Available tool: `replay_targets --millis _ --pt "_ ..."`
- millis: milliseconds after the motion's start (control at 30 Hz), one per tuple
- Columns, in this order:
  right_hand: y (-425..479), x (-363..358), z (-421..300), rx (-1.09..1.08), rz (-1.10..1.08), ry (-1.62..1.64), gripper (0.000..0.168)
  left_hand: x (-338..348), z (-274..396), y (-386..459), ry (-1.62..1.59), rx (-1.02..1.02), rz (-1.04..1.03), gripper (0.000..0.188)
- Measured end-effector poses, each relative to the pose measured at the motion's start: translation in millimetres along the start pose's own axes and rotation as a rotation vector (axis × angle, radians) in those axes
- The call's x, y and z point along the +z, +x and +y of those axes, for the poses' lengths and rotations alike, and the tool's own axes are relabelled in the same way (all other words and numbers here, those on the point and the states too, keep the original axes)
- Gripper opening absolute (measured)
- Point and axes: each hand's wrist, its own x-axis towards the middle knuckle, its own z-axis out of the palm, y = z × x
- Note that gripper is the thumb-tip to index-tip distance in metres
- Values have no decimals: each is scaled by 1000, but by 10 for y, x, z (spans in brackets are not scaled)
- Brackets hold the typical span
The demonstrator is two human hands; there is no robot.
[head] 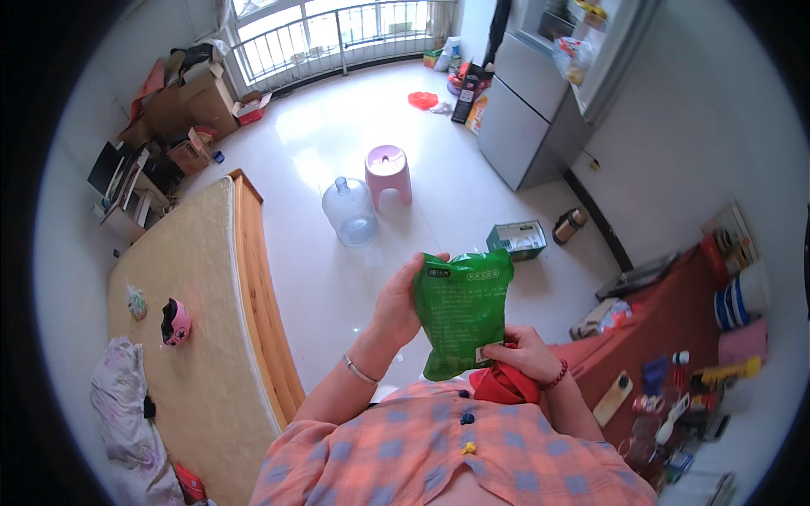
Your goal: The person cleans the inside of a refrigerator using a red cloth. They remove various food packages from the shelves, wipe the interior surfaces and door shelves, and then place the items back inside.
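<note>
A green plastic packet [465,310] with printed writing is held up in front of my checked shirt. My left hand [400,297] grips its left edge near the top, with a silver bangle on that wrist. My right hand [522,354] pinches its lower right corner and also has a red cloth or bag [506,384] bunched under the fingers. A red bead bracelet is on the right wrist. Whether the packet is sealed at the top cannot be told.
Beyond the packet stand a clear water jug [350,212], a pink plastic stool [387,167], an open green box [517,240] and a thermos flask [569,226]. A bare mattress [202,354] lies left. A red-covered table [658,316] with small items and a phone [612,398] is right.
</note>
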Motion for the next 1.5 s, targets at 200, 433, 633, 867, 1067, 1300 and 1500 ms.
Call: replay_targets --millis 200,433,633,867,1067,1300,1500 --pt "971 -650 -516 -32 -7 -159 22 22 580 1062 75 23 51 45" --pt "2072 -1180 -939 -35 106 -137 23 -100 1232 2503 -128 -163 -120 45" --pt "2884 -1344 -1419 -7 278 -13 25 -4 1901 3716 -97 -309 -259 46" --pt "3546 -1653 -1777 2 429 -39 26 112 2232 4801 -134 -427 -371 49" --pt "4117 -2253 -1901 17 464 -33 26 220 2447 5645 -116 -479 -434 49" --pt "4809 -3182 -2159 -22 423 -31 23 478 2632 6633 -67 -436 -465 50" --pt "5228 -3885 -2402 -52 404 -31 26 734 2642 7420 -55 -419 -436 50"
